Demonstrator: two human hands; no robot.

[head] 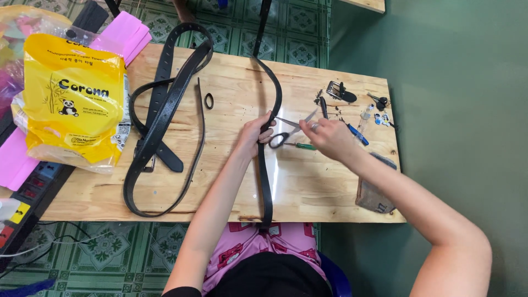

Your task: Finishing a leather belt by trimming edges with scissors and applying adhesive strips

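Note:
My left hand (254, 133) grips a long black belt (265, 176) that runs from my lap across the wooden table (308, 192) and off its far edge. Black-handled scissors (289, 132) lie open beside that hand, blades pointing right. My right hand (331, 137) hovers over the scissor blades with its fingers pinched together; what it pinches is too small to tell. A green-handled screwdriver (301, 146) lies just below the scissors.
Several more black belts (159, 118) lie looped at the table's left, with a small black loop (209, 100) nearby. A yellow paper-towel pack (74, 99) sits at the left edge. A metal buckle (340, 91), keys (379, 101), small tools and a brown pouch (374, 192) lie at right.

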